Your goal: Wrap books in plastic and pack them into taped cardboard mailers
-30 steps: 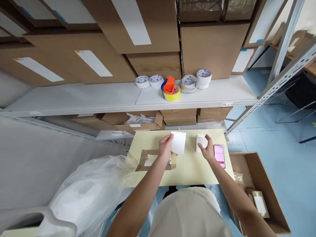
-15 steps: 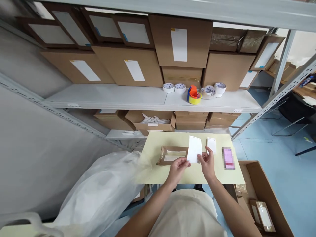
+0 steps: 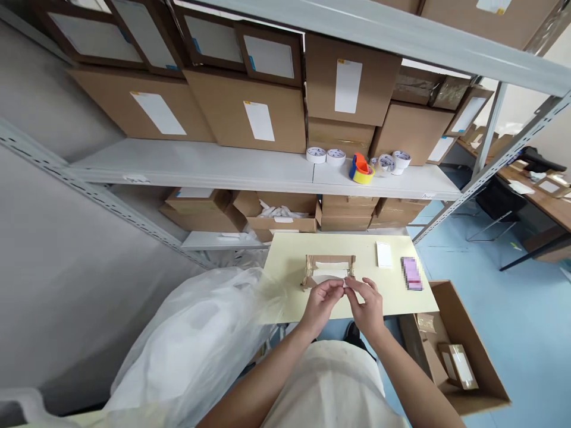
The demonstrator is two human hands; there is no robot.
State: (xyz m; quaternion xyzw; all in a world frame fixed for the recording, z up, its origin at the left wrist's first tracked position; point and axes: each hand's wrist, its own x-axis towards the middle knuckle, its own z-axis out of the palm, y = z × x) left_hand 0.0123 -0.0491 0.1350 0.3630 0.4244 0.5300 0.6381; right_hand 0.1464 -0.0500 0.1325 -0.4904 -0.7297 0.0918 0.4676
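Observation:
My left hand [image 3: 322,302] and my right hand [image 3: 367,304] meet over the pale yellow table [image 3: 285,300], with thumbs and fingertips pinched together. Between them is a white paper sheet [image 3: 345,283], mostly hidden by the fingers, so its full shape does not show. Just beyond the fingertips lies a small brown cardboard box [image 3: 330,259], taped at its ends and with white strips on top. To the right on the table are a small stack of white paper [image 3: 383,254] and a blurred pink-purple item [image 3: 411,274].
A grey shelf [image 3: 200,169] holds cardboard boxes [image 3: 250,122], white tape rolls [image 3: 336,156] and an orange tape dispenser [image 3: 361,166]. A large open carton [image 3: 479,356] stands on the floor at right, a smaller box inside. Translucent plastic sheeting [image 3: 187,333] bulges at left.
Both hands have drawn together, and the white sheet, earlier held upright and facing me, is now mostly hidden at the fingertips. The camera view has shifted a little.

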